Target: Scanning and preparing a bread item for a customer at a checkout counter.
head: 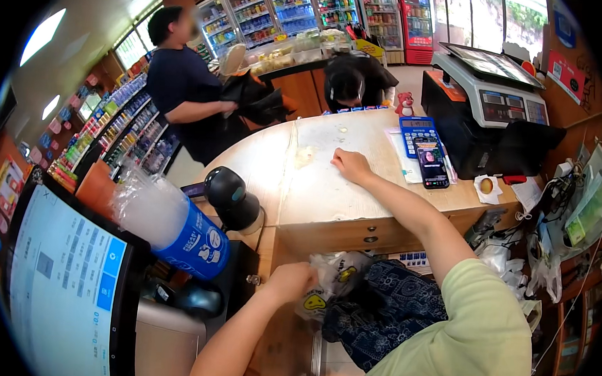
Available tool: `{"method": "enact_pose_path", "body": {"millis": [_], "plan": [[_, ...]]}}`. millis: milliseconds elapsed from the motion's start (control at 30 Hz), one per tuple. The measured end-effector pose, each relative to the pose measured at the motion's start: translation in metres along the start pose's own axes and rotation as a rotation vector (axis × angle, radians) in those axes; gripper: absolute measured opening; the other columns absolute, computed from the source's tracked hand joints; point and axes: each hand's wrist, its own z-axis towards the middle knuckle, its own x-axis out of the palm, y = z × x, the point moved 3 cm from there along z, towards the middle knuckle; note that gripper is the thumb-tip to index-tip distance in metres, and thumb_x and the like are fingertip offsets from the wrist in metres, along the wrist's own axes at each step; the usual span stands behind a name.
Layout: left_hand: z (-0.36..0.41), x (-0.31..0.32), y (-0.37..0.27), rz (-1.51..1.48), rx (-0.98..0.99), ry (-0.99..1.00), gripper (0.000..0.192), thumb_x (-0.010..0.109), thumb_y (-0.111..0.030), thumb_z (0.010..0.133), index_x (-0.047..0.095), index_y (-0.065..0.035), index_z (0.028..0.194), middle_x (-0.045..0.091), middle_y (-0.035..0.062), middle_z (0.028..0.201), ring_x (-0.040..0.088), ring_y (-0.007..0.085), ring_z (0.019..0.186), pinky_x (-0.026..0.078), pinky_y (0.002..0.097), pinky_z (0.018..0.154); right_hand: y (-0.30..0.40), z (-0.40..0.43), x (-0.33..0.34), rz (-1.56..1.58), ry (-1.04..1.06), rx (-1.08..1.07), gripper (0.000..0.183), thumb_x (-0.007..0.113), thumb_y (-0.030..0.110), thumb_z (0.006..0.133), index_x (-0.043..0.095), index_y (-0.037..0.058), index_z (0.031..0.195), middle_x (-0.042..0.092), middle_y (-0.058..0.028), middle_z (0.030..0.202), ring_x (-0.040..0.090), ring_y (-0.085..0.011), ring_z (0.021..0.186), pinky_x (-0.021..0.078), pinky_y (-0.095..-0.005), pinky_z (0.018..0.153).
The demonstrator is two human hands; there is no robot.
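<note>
Below the counter's inner edge, my left hand (292, 281) is against thin white plastic bags (345, 272) printed with yellow smiley faces. Its fingertips are hidden, so whether they grip a bag cannot be told. My right hand (352, 165) rests on the pale wooden counter (326, 189) with its fingers curled in and nothing visible in them. To the right of that hand lie a smartphone (431, 167) with a lit screen and a blue calculator (411, 127), on top of papers (402, 155). A black scanner (231, 197) stands on the counter's left part.
A monitor (66, 278) and a blue tub (196, 244) of plastic-wrapped cups are at left. A weighing scale (505, 96) sits on a black box at right. Across the counter one person (189, 80) holds a black bag (254, 101); another (355, 81) bends down. Drink fridges (290, 8) stand behind.
</note>
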Motion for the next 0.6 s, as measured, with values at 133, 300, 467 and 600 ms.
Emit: {"method": "enact_pose_path", "body": {"millis": [133, 300, 467, 600], "plan": [[0.001, -0.004, -0.004, 0.029, -0.037, 0.011, 0.010, 0.055, -0.018, 0.078, 0.060, -0.0099, 0.079, 0.060, 0.0107, 0.081, 0.058, 0.0307, 0.080, 0.046, 0.0403, 0.068, 0.005, -0.004, -0.001, 0.034, -0.016, 0.090, 0.026, 0.053, 0.033, 0.085, 0.056, 0.0072, 0.082, 0.062, -0.0136, 0.072, 0.058, -0.0319, 0.069, 0.0439, -0.0399, 0.062], [0.001, -0.012, -0.012, 0.033, -0.084, 0.071, 0.014, 0.056, -0.022, 0.081, 0.061, -0.0087, 0.082, 0.061, 0.0114, 0.083, 0.058, 0.0302, 0.082, 0.046, 0.0395, 0.070, 0.002, 0.003, -0.006, 0.060, -0.045, 0.139, 0.036, 0.047, 0.040, 0.087, 0.059, 0.0067, 0.079, 0.062, -0.0142, 0.073, 0.058, -0.0326, 0.068, 0.0436, -0.0400, 0.061], [0.000, -0.009, -0.010, 0.033, -0.100, 0.079, 0.021, 0.056, -0.027, 0.082, 0.059, -0.0063, 0.080, 0.060, 0.0127, 0.081, 0.058, 0.0314, 0.080, 0.046, 0.0408, 0.069, -0.019, 0.024, -0.002, 0.107, -0.057, 0.183, 0.043, 0.044, 0.044, 0.087, 0.062, 0.0059, 0.081, 0.062, -0.0133, 0.074, 0.059, -0.0290, 0.069, 0.0440, -0.0376, 0.062], [0.003, -0.004, -0.005, 0.038, -0.096, 0.091, 0.022, 0.056, -0.028, 0.082, 0.058, -0.0060, 0.080, 0.060, 0.0128, 0.081, 0.058, 0.0313, 0.080, 0.046, 0.0406, 0.069, -0.053, 0.060, -0.001, 0.439, -0.025, 0.463, 0.054, 0.040, 0.053, 0.086, 0.061, 0.0036, 0.089, 0.064, -0.0113, 0.083, 0.060, -0.0257, 0.075, 0.0454, -0.0362, 0.065]]}}
